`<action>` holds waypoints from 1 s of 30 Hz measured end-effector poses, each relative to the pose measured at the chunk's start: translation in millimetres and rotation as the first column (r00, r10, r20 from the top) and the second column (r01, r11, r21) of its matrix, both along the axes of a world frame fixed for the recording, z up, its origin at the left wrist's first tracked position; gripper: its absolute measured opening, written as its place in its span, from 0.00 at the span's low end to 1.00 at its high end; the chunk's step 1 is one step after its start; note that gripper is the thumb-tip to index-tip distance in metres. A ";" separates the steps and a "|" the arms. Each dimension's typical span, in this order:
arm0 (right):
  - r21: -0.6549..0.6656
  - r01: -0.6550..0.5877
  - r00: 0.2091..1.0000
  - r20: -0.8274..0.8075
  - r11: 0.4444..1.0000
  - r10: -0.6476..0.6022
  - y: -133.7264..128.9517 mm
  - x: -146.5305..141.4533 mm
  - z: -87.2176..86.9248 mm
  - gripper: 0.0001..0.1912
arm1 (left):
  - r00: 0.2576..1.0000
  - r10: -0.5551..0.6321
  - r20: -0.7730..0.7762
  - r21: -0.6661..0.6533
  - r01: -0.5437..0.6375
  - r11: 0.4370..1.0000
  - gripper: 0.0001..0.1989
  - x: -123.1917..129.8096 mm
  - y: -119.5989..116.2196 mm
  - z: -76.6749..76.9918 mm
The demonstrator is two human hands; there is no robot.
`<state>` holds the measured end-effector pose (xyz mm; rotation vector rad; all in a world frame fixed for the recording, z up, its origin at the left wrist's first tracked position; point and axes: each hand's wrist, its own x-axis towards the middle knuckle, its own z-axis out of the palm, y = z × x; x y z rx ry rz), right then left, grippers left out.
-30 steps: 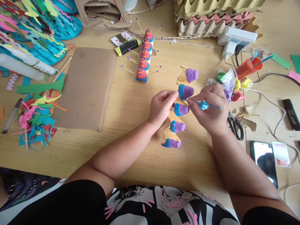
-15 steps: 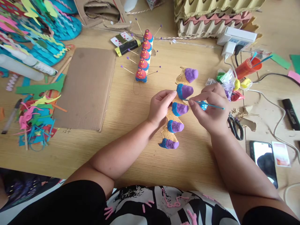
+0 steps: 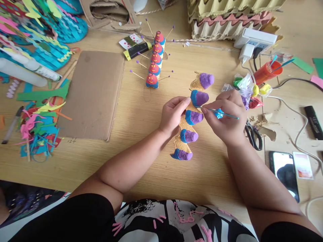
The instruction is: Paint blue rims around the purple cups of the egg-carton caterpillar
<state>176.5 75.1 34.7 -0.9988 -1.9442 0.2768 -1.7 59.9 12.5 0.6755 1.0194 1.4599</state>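
Note:
In the head view, my left hand (image 3: 172,114) is closed on the edge of a tan egg-carton strip (image 3: 186,123), with thumb and fingers pinched beside its second cup from the top. Purple clay covers part of each cup, and blue clay borders all but the topmost one. My right hand (image 3: 228,116) pinches a thin blue modelling tool (image 3: 231,115). The tool's tip lies at the lower edge of the blue clay on the second cup. A small shiny blue packet (image 3: 219,113) shows beneath my right hand, partly hidden.
A row of red-and-blue clay-faced cups (image 3: 154,70) with purple-tipped sticks stands beyond my left hand. Cardboard (image 3: 93,95) and paper scraps (image 3: 40,124) lie left. Scissors (image 3: 253,136), a phone (image 3: 284,174), an orange cup (image 3: 267,73) and a power adapter (image 3: 256,39) are right.
The blue modelling tool and my right fingertips have shifted slightly left along the blue clay edge. My left hand keeps its hold on the strip.

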 end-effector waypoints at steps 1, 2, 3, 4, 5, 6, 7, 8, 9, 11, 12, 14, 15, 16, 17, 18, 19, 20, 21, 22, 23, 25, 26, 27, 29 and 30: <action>-0.007 0.001 1.000 0.002 1.000 -0.001 0.3 -0.1 -0.3 0.10 | 1.000 -0.001 -0.004 -0.001 0.001 1.000 0.20 0.0 0.0 0.0; -0.014 -0.001 1.000 -0.001 1.000 0.001 0.5 0.0 -0.7 0.11 | 1.000 -0.003 -0.008 -0.002 0.003 1.000 0.21 0.0 0.0 0.1; -0.022 -0.007 1.000 -0.008 1.000 0.007 0.6 0.1 -0.9 0.12 | 1.000 -0.006 -0.009 -0.002 0.006 1.000 0.21 0.0 -0.1 0.2; -0.034 -0.012 1.000 -0.017 0.999 0.012 0.7 0.3 -1.0 0.12 | 1.000 -0.008 -0.011 -0.001 0.008 1.000 0.21 -0.1 -0.3 0.4; -0.046 -0.016 1.000 -0.025 0.999 0.015 0.6 0.4 -1.0 0.13 | 1.000 -0.011 -0.011 0.000 0.011 1.000 0.21 -0.1 -0.4 0.6; -0.054 -0.018 0.999 -0.029 0.998 0.016 0.4 0.4 -0.7 0.13 | 1.000 -0.011 -0.012 -0.001 0.011 1.000 0.21 -0.2 -0.5 0.8; -0.057 -0.015 1.000 -0.028 0.998 0.013 0.2 0.3 -0.2 0.13 | 1.000 -0.008 -0.011 -0.005 0.008 1.000 0.21 -0.2 -0.6 0.8; -0.055 -0.007 1.000 -0.021 0.998 0.006 -0.1 0.1 0.3 0.14 | 1.000 -0.005 -0.011 -0.008 0.005 1.000 0.21 -0.2 -0.7 0.7; -0.049 0.002 1.000 -0.013 0.999 -0.002 -0.4 -0.2 1.0 0.14 | 1.000 -0.001 -0.011 -0.011 0.001 1.000 0.21 -0.3 -0.7 0.4; -0.035 0.015 1.000 -0.001 0.999 -0.015 -0.8 -1.0 2.4 0.14 | 1.000 0.001 -0.017 -0.010 -0.002 1.000 0.21 -0.3 -0.7 -0.5; -0.028 0.016 1.000 0.002 0.999 -0.016 -0.8 -1.4 2.9 0.13 | 1.000 0.000 -0.020 -0.005 0.000 1.000 0.21 -0.4 -0.6 -1.0; -0.003 0.001 1.000 0.001 1.000 -0.001 -0.8 -2.1 3.4 0.11 | 1.000 -0.001 -0.023 0.010 0.002 1.000 0.21 -0.5 -0.5 -2.0; 0.012 -0.009 1.000 -0.002 1.000 0.009 -0.6 -2.3 3.4 0.10 | 1.000 0.000 -0.022 0.015 0.000 1.000 0.21 -0.5 -0.5 -2.3; 0.028 -0.017 1.000 -0.007 0.999 0.017 -0.5 -2.5 3.2 0.09 | 1.000 0.004 -0.021 0.018 -0.003 1.000 0.21 -0.5 -0.5 -2.4; 0.037 -0.021 1.000 -0.012 0.999 0.022 -0.3 -2.5 3.1 0.08 | 1.000 0.007 -0.022 0.017 -0.006 1.000 0.21 -0.4 -0.6 -2.4; 0.038 -0.021 1.000 -0.018 0.999 0.021 -0.1 -2.4 2.9 0.08 | 1.000 0.007 -0.024 0.014 -0.007 1.000 0.21 -0.4 -0.7 -2.2; 0.031 -0.021 1.000 -0.022 0.999 0.022 0.0 -2.3 2.9 0.07 | 1.000 0.006 -0.026 0.012 -0.006 1.000 0.21 -0.3 -0.8 -2.0; 0.023 -0.026 0.999 -0.024 0.999 0.026 0.2 -2.0 2.9 0.07 | 1.000 0.004 -0.027 0.010 -0.004 1.000 0.21 -0.2 -0.9 -1.7; 0.017 -0.034 0.999 -0.026 0.999 0.034 0.3 -1.7 3.0 0.07 | 1.000 0.002 -0.023 0.012 -0.001 1.000 0.21 -0.2 -0.9 -1.4; 0.015 -0.044 0.999 -0.029 0.999 0.045 0.5 -1.3 3.2 0.07 | 1.000 -0.001 -0.018 0.015 0.001 1.000 0.21 -0.2 -0.9 -1.2; 0.014 -0.050 0.998 -0.032 0.999 0.051 0.7 -1.0 3.5 0.07 | 1.000 -0.002 -0.013 0.018 0.002 1.000 0.21 -0.2 -0.8 -1.0; 0.003 -0.044 0.999 -0.031 0.999 0.044 0.9 -0.7 4.2 0.07 | 1.000 -0.003 -0.010 0.017 0.004 1.000 0.21 -0.2 -0.6 -0.6; -0.006 -0.035 0.999 -0.027 0.999 0.035 1.0 -0.7 4.5 0.07 | 1.000 -0.005 -0.011 0.012 0.005 1.000 0.21 -0.2 -0.5 -0.3; -0.006 -0.033 0.999 -0.023 0.999 0.033 1.0 -0.8 4.7 0.08 | 1.000 -0.006 -0.012 0.007 0.006 1.000 0.21 -0.2 -0.4 0.1; 0.009 -0.039 0.999 -0.023 0.999 0.039 0.9 -1.2 4.8 0.09 | 1.000 -0.004 -0.010 0.000 0.004 1.000 0.22 -0.2 -0.4 1.1; 0.016 -0.039 0.999 -0.025 0.999 0.040 0.9 -1.4 4.7 0.09 | 1.000 -0.004 -0.010 -0.001 0.004 1.000 0.22 -0.3 -0.5 1.7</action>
